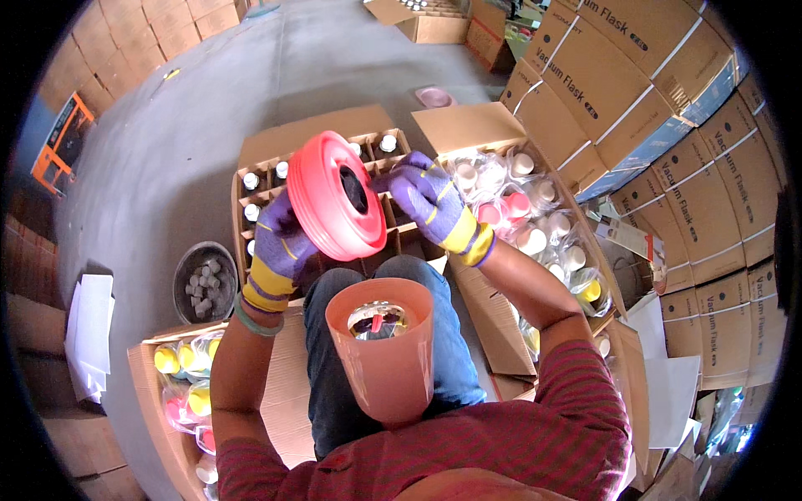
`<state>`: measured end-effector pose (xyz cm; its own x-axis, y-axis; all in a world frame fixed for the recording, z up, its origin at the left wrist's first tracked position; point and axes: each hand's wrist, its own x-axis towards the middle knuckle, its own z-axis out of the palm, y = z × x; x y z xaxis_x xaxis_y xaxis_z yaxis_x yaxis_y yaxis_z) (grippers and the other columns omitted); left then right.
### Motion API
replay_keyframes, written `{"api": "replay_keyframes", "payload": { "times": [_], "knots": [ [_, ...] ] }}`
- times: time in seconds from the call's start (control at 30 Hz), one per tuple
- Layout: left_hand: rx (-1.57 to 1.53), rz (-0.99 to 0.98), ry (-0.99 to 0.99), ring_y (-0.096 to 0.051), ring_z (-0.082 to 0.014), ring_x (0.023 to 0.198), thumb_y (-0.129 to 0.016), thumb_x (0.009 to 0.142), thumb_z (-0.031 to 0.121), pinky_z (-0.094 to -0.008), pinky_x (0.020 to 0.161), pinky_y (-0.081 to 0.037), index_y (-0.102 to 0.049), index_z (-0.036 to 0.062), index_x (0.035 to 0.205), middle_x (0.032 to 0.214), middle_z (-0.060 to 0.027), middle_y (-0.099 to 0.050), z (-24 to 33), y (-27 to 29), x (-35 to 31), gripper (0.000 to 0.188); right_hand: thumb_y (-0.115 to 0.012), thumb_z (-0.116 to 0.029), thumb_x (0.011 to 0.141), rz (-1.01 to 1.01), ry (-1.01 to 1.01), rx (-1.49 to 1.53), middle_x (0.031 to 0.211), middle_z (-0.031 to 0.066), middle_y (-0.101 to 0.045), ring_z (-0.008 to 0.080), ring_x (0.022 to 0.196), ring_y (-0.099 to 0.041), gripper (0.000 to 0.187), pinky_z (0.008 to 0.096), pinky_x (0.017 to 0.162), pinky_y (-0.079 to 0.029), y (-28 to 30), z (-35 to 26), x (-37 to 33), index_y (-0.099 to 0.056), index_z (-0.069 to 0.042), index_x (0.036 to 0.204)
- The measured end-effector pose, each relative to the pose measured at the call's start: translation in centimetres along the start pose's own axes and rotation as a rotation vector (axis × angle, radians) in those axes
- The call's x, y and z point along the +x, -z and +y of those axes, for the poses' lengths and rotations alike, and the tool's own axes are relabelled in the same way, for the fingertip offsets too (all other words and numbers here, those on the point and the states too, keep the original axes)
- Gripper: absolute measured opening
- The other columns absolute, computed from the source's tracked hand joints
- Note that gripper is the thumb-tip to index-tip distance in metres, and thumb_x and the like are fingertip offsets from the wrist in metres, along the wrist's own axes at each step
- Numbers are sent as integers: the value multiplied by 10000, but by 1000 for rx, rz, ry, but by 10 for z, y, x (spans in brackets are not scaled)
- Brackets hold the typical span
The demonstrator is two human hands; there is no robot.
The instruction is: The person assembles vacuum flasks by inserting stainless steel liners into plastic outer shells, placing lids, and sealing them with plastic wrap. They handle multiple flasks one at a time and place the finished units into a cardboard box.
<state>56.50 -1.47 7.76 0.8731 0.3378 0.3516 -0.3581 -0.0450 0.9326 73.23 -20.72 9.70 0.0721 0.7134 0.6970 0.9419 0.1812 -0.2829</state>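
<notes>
A large pink-red round plastic part with a ribbed, screw-thread-like side (324, 199) is gripped at its left edge by my gloved left hand (282, 242). Its round opening faces right and shows a black inside. My gloved right hand (430, 199) is beside that opening, fingers drawn together; what they pinch, if anything, I cannot make out. A pink flask body (386, 376) stands on my lap between my thighs. Its mouth faces up, and a shiny, mirror-like surface (378, 320) shows inside. Both gloves are purple and yellow.
A divided carton (246, 179) with white-capped bottles stands before me. At right is a carton of plastic-wrapped flasks (535, 221); another (175, 380) sits at lower left. A dark basin (200, 250) holds grey pieces. Strapped cartons (618, 71) rise at right.
</notes>
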Motion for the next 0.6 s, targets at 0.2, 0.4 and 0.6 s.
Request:
{"api": "replay_keyframes", "payload": {
  "times": [0.2,0.4,0.6],
  "knots": [
    [-83,126,-57,-608,-170,1078,-806,755,84,-344,967,-487,-570,39,1244,1209,-82,-628,-11,2,3,545,-841,-221,645,77,-9,167,1288,179,-491,318,1191,-490,591,394,986,-411,-2,-42,16,-560,-62,1140],
    [953,193,-630,-583,-270,1095,-745,746,157,-397,904,-483,-585,22,1227,1193,-175,-611,24,-22,10,524,-646,-254,916,385,-444,860,1083,94,-645,153,1014,-601,450,301,902,-472,-19,-72,33,-528,15,1256],
    [1221,61,-973,-598,-241,1059,-764,784,162,-374,892,-486,-601,16,1181,1105,-186,-638,40,-8,-6,453,-657,-239,915,44,-496,479,1042,80,-672,132,956,-618,393,283,858,-488,18,-46,4,-600,12,1213]
  ]
}}
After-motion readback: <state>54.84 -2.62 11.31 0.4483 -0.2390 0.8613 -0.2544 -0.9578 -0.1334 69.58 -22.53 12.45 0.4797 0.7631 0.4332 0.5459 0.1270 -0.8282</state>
